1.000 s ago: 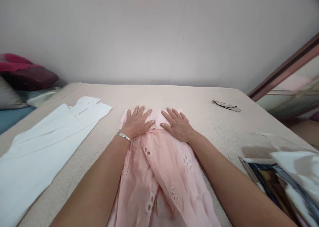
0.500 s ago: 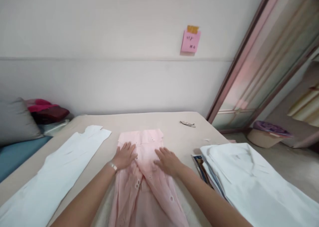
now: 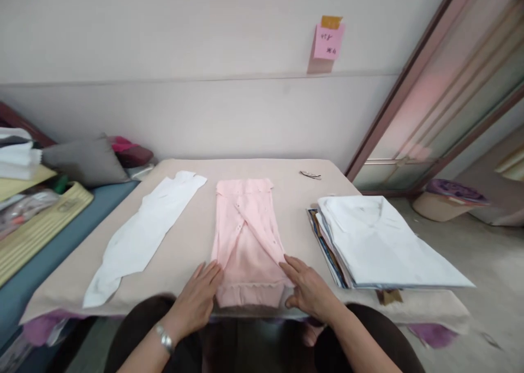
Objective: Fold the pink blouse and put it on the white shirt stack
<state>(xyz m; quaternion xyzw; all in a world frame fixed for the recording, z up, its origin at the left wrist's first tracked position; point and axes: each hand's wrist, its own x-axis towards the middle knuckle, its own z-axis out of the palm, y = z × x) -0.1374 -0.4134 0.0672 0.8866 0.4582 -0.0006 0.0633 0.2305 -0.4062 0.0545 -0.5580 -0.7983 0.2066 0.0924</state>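
Observation:
A pink garment with small eyelet holes (image 3: 254, 242), folded into a long panel, lies in front of me. Two narrow parts of it cross near its upper middle, and a scalloped edge runs along its lower end. My left hand (image 3: 198, 294) rests with stretched fingers on the garment's lower left edge. At the lower right edge lies my right hand (image 3: 309, 288), its fingers out flat and its thumb apart below them. Whether the right thumb reaches under the cloth I cannot tell. Left of the garment, a white cloth piece (image 3: 149, 225) lies stretched out at a slant.
Folded white garments (image 3: 376, 242) top a stack at the right of the padded table (image 3: 262, 168). Thin dark-rimmed glasses (image 3: 310, 175) lie near its back. A pink note (image 3: 328, 41) is taped to the wall. A grey cushion (image 3: 88, 163) sits at left, a tub (image 3: 434, 206) on the floor at right.
My hands have moved from the garment's upper part down to its lower corners. The view has tilted down and now shows my knees and the table's front edge.

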